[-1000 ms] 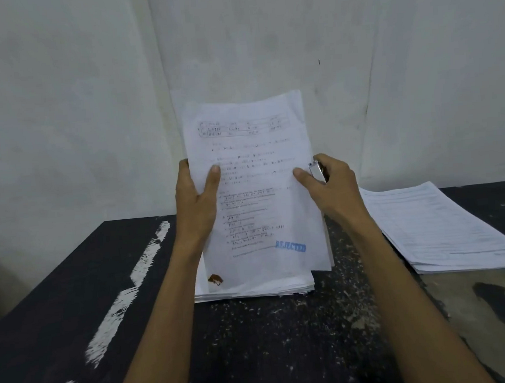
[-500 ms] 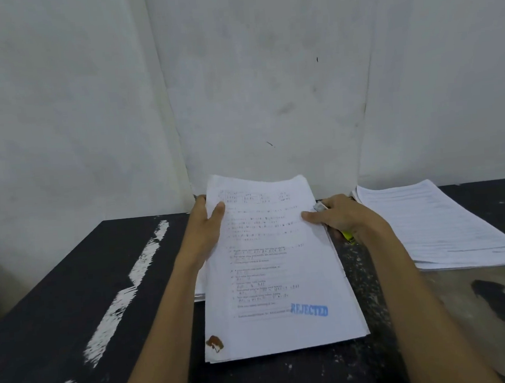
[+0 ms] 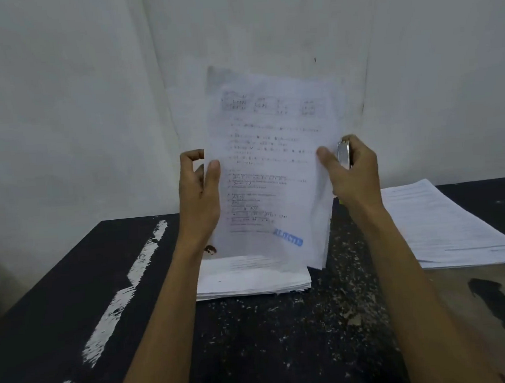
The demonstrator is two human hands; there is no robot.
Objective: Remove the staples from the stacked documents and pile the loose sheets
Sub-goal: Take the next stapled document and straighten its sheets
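- Document [image 3: 273,166] held upright over the black table [image 3: 255,340], just above a paper stack [image 3: 251,281]; blue REJECTED stamp [image 3: 289,239] near its lower right corner.
- Left hand [image 3: 199,195] pinching the left edge, thumb in front, fingers curled at the edge.
- Right hand [image 3: 355,178] pinching the right edge with thumb, fingers wrapped round a metal tool [image 3: 344,155].
- Second paper pile [image 3: 445,225] lying flat, well apart at right.

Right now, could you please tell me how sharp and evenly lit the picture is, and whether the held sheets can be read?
Head view: dim, flat light with no glare; the held sheets are smeared with blur, the small print unreadable, only the blue stamp roughly legible; the table looks sharper.
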